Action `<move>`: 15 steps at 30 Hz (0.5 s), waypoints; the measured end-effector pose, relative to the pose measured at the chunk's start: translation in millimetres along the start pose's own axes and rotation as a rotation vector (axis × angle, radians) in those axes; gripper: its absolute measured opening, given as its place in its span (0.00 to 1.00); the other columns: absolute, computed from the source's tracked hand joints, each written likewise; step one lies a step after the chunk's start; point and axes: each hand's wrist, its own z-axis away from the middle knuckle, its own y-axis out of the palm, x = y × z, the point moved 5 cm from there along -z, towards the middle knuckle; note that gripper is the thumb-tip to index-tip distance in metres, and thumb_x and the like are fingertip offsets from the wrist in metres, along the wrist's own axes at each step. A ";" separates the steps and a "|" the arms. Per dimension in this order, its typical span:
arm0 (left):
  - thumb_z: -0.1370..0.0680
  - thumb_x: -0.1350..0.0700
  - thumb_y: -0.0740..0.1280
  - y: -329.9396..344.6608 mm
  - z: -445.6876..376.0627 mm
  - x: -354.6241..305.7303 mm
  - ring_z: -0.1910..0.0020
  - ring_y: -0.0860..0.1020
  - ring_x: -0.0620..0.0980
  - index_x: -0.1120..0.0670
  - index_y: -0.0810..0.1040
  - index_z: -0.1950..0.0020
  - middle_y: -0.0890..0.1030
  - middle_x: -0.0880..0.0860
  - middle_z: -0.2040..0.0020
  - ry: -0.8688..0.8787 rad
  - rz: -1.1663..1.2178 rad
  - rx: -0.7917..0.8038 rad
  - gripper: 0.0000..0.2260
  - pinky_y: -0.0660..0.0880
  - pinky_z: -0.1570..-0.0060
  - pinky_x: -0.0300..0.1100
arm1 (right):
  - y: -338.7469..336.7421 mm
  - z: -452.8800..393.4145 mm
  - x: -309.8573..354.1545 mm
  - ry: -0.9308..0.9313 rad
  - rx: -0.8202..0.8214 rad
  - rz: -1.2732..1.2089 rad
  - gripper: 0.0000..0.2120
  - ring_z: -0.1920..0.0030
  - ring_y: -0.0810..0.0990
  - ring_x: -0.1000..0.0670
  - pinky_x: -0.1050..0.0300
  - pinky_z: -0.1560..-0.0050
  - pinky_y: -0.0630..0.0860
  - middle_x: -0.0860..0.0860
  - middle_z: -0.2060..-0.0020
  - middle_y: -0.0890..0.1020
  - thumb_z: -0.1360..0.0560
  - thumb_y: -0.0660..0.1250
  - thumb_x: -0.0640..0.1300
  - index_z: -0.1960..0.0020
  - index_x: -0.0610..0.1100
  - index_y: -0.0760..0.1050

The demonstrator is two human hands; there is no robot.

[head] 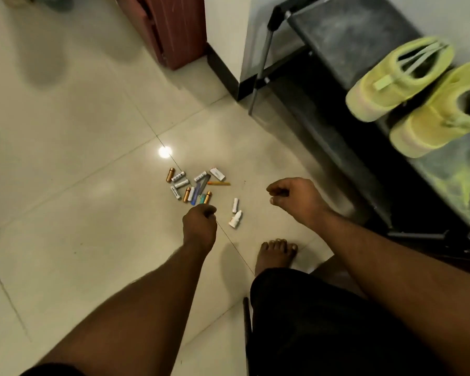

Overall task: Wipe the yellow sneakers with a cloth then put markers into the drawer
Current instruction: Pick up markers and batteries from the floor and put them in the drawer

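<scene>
Two yellow sneakers [407,88] stand side by side on the top shelf of a dark shoe rack [345,33] at the right. Several markers [193,185], white, gold, blue and orange, lie scattered on the tiled floor in the middle. A small white bottle [235,219] lies just right of them. My left hand [200,226] hovers just below the marker pile with fingers curled and nothing visible in it. My right hand [296,199] hangs to the right of the markers, fingers loosely curled and holding nothing. No cloth is in view.
A red-brown cabinet [171,28] stands at the top centre beside a white wall corner with a dark skirting. My bare foot [276,255] rests on the floor below my right hand. Glossy tile floor spreads to the left.
</scene>
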 end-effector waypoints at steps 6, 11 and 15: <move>0.23 0.64 0.65 27.1 -47.9 41.3 0.42 0.78 0.54 0.60 0.80 0.40 0.81 0.57 0.42 -0.094 -0.073 -0.001 0.12 0.71 0.40 0.41 | 61.5 -48.9 -43.0 0.016 0.156 0.047 0.15 0.49 0.80 0.55 0.66 0.44 0.73 0.50 0.48 0.83 0.28 0.71 0.36 0.42 0.43 0.80; 0.23 0.62 0.66 34.7 -85.3 69.9 0.44 0.77 0.53 0.59 0.80 0.41 0.81 0.57 0.43 -0.158 -0.093 -0.066 0.12 0.67 0.48 0.35 | 107.7 -87.6 -57.6 -0.010 0.237 0.112 0.14 0.48 0.80 0.48 0.54 0.43 0.76 0.46 0.49 0.83 0.30 0.72 0.37 0.45 0.40 0.80; 0.22 0.58 0.67 45.9 -104.0 74.2 0.46 0.78 0.52 0.57 0.79 0.41 0.81 0.55 0.44 -0.139 -0.098 -0.111 0.11 0.68 0.50 0.37 | 138.3 -112.6 -68.9 0.042 0.287 0.171 0.19 0.43 0.77 0.50 0.60 0.44 0.72 0.50 0.44 0.80 0.32 0.75 0.40 0.42 0.46 0.79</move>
